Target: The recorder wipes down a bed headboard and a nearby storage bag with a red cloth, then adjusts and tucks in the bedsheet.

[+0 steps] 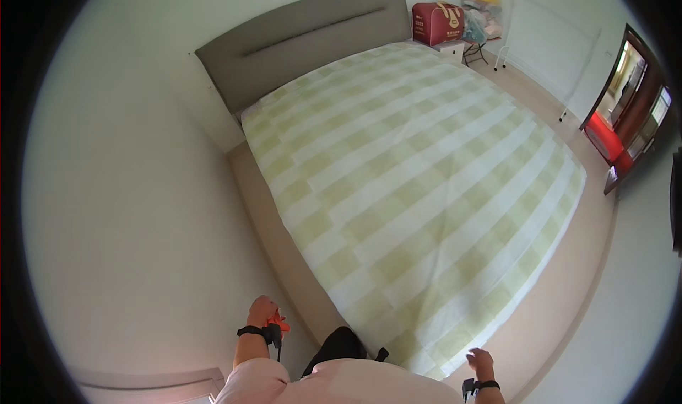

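In my left hand [262,311], on the side by the wall, is a small orange-red item [281,323], perhaps a cloth; the fist hides part of it. My right hand [481,362] hangs near the bed's front corner, its fingers loosely curled and nothing visible in them. Both wrists wear black straps with small devices. Before me lies a large mattress [405,180] under a green-and-white checked cover, fairly smooth with a few faint creases. A grey padded headboard [309,36] stands at its far end.
A red storage bag [437,23] sits on a white nightstand [452,49]. Beside it, a folding stand [475,55] bears bagged items [482,17]. A white wheeled frame [551,47] stands by the wall. At right are a dark wooden door [636,111] and a red object [605,137].
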`<state>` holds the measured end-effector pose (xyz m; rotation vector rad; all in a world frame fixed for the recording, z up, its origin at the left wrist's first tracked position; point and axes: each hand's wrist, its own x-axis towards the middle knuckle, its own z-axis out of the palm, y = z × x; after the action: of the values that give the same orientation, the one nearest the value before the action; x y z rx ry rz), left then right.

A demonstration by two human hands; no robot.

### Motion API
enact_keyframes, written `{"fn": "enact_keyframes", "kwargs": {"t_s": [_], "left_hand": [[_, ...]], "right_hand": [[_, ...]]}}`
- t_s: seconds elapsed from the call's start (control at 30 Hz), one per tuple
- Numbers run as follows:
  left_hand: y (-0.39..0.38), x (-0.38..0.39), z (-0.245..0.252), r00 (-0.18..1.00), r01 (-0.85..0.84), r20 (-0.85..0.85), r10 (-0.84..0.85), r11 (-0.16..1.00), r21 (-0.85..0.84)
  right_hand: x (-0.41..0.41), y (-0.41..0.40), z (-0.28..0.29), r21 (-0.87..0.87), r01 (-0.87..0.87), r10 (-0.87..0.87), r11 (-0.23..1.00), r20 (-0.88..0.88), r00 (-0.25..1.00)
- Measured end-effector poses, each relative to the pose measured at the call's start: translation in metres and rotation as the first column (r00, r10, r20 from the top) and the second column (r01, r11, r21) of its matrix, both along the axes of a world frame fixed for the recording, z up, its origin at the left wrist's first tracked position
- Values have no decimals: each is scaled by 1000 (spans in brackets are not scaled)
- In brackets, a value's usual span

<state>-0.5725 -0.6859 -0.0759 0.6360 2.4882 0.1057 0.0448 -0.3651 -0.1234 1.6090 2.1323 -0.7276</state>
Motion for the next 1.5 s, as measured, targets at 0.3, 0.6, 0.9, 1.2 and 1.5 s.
{"fn": "enact_keyframes", "kwargs": {"t_s": [0.3, 0.6, 0.9, 1.2, 1.5], "left_hand": [[2, -66, -11, 992, 77, -104, -73, 997, 29], [24, -191, -36, 990, 142, 11, -142, 989, -30], [65, -270, -28, 1000, 10, -10, -10, 1000, -1], [53, -278, 4, 999, 9, 51, -11, 999, 52], [41, -325, -5, 993, -66, 105, 59, 996, 65]], "right_hand": [[69, -43, -64, -57, 199, -195, 978, 72, 978], [-126, -47, 1, -147, 83, -116, 986, -236, 965], [-205, 32, -2, -23, 32, -32, 999, 32, 999], [-288, 56, 17, 51, -24, 30, 998, -105, 994], [-244, 8, -46, -128, -89, 96, 988, 50, 994]]}}
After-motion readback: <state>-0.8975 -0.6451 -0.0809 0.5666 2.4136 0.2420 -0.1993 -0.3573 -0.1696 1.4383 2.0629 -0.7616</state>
